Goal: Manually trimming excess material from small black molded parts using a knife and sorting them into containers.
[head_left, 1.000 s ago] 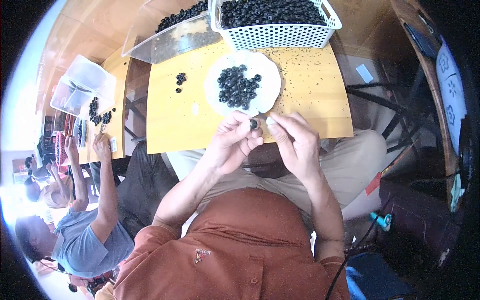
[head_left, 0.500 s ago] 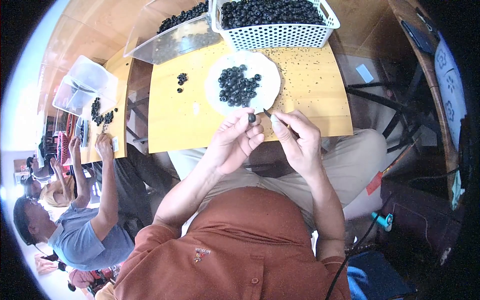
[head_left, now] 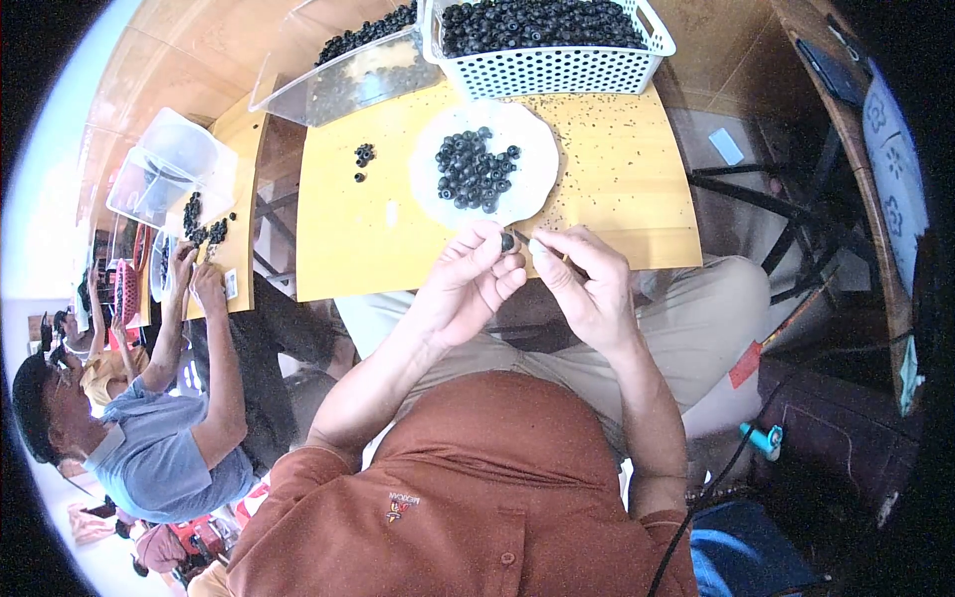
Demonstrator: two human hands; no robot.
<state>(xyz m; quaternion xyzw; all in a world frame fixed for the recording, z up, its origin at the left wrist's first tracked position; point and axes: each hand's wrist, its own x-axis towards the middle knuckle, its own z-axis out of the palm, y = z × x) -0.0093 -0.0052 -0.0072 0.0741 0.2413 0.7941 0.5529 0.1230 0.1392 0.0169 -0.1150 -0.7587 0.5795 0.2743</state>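
Observation:
Between the thumb and fingertips of my left hand (head_left: 466, 277) is a round black bead (head_left: 508, 243), pinched near the table's front edge. My right hand (head_left: 589, 283) grips a thin dark pointed tool (head_left: 524, 238); its tip is at the bead, and whether the two touch is too small to tell. Just beyond my hands lies a white scalloped plate (head_left: 535, 159) bearing a pile of black beads (head_left: 473, 169), several with visible holes. A few loose beads (head_left: 363, 156) sit on the table left of the plate.
A white perforated basket (head_left: 557, 75) full of black beads stands at the back, beside a clear plastic box (head_left: 348, 85) with more. Dark crumbs dot the yellow table (head_left: 627, 199). At left, a person in a blue shirt (head_left: 174, 448) works at another table (head_left: 239, 269).
My right hand has shifted slightly left, bringing the tool's tip from above to beside the bead. The bead has moved slightly down and right. At left, the person's hands have moved closer together.

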